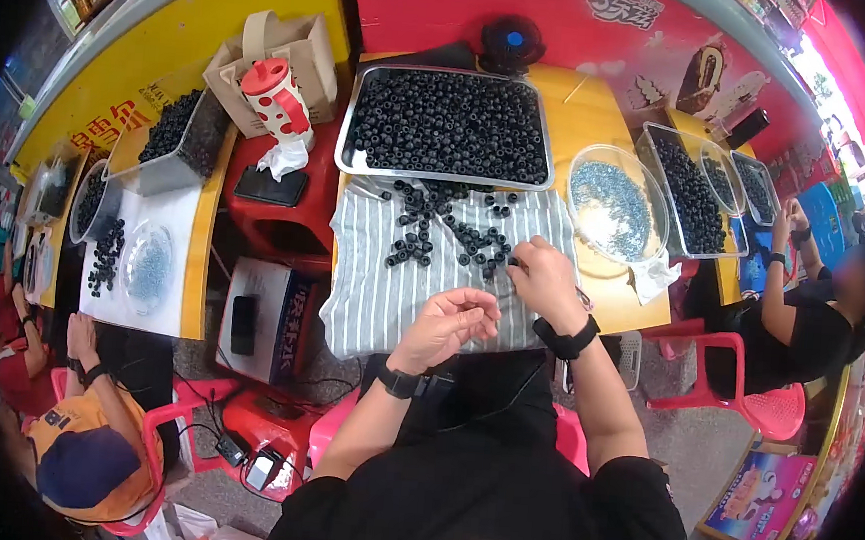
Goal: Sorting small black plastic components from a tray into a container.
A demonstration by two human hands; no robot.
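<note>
my right hand [547, 278] is down at the loose black beads [411, 243] on the striped cloth [360, 305], thumb and fingers drawn close together at the right end of the scatter; my left hand [449, 323] hangs just beside it, nearer my body, fingers curled in and thumb bent toward them; the fingertips are small and partly hidden here, so i cannot tell whether either hand is closed on a bead; the loose beads lie just beyond my hands, reaching up to the near wall of a clear tray [359, 169] heaped with more; a round tub [665, 221] of small bluish pieces stands right of the cloth on the wooden table [580, 100]; to the left a red stool [307, 223] bears a dark phone [271, 186] and a spotted cup [277, 97]; a person in black [819, 342] sits off to my right; the tray bounds the cloth's far side, the tub its right; bare stripes run from my left hand to the cloth's left edge.
</note>
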